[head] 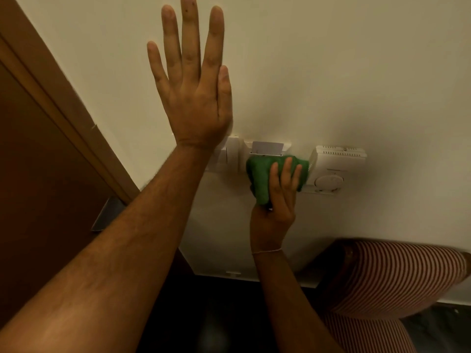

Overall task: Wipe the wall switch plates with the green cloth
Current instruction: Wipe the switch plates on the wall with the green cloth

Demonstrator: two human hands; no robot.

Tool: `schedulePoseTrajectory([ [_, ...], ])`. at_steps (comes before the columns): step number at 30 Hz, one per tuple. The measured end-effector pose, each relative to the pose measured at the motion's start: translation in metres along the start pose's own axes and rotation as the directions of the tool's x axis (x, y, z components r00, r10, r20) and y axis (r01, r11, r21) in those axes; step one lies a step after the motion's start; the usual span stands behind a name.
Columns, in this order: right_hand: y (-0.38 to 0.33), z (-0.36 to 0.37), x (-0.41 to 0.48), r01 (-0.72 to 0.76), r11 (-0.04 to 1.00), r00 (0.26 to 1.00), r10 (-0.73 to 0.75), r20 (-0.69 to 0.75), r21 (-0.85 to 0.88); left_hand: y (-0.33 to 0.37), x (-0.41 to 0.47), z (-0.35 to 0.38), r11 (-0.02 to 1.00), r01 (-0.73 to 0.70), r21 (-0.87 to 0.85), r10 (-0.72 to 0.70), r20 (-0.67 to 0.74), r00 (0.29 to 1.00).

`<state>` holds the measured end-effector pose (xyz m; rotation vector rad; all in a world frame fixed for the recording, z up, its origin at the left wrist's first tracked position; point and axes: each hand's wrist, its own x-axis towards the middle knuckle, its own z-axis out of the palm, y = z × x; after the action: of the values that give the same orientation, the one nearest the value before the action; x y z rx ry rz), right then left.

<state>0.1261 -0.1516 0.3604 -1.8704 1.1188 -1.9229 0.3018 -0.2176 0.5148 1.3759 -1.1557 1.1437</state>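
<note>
My right hand (276,200) grips a bunched green cloth (262,174) and presses it against the middle wall plate, a white card-slot holder (266,147) with a card in it. The cloth hides that plate's lower part. To its left is a white switch plate (229,155), partly hidden behind my left wrist. My left hand (193,80) lies flat on the cream wall above the switch plate, fingers spread upward, holding nothing. To the right of the cloth sits a white thermostat (334,169) with a round dial.
A brown wooden door frame (58,103) runs diagonally on the left, with a metal fitting (108,212) by it. A red-and-white striped upholstered chair (392,281) stands against the wall at lower right. A low white outlet (233,273) sits near the dark floor.
</note>
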Motion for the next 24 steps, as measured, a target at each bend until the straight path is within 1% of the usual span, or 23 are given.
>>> schedulePoseTrajectory([
  [3,-0.015,0.017,-0.004,0.014,1.0,1.0,-0.014,0.021,0.014,0.001,0.0,-0.001,1.0,-0.006,0.007,0.006,0.002,1.0],
  [5,-0.022,0.028,-0.005,0.103,0.995,0.991,-0.103,0.087,-0.005,0.002,-0.001,-0.002,1.0,-0.015,0.0,0.015,0.006,1.0],
  [8,-0.027,0.036,-0.004,0.24,0.971,0.946,-0.238,0.22,0.019,0.002,-0.001,-0.002,1.0,-0.015,-0.005,0.015,0.002,1.0],
  [10,-0.021,0.031,0.0,0.282,0.959,0.928,-0.277,0.249,0.016,0.001,-0.001,-0.001,1.0,-0.008,-0.009,0.008,-0.001,1.0],
  [12,-0.012,0.021,0.003,0.284,0.959,0.934,-0.275,0.226,-0.008,0.001,-0.001,-0.001,1.0,-0.01,-0.012,0.01,-0.005,1.0],
  [14,-0.003,0.009,0.003,0.261,0.965,0.954,-0.252,0.162,-0.037,0.0,-0.001,0.0,1.0,-0.023,-0.015,0.022,-0.011,1.0],
  [17,0.007,-0.006,0.002,0.136,0.989,0.989,-0.133,0.067,-0.051,0.0,0.0,0.001,1.0,-0.026,-0.003,0.026,-0.026,0.999],
  [19,0.008,-0.01,0.0,0.078,0.996,0.997,-0.077,0.033,-0.05,0.0,0.001,0.001,1.0,-0.007,0.001,0.007,-0.027,1.0],
  [21,0.004,-0.006,-0.004,0.081,0.996,0.995,-0.078,0.064,-0.047,0.001,0.001,-0.001,1.0,0.004,0.006,-0.004,-0.023,1.0],
  [24,-0.007,0.005,-0.003,0.192,0.981,0.971,-0.187,0.148,-0.02,0.004,0.001,-0.004,1.0,0.009,0.019,-0.009,-0.021,1.0],
])
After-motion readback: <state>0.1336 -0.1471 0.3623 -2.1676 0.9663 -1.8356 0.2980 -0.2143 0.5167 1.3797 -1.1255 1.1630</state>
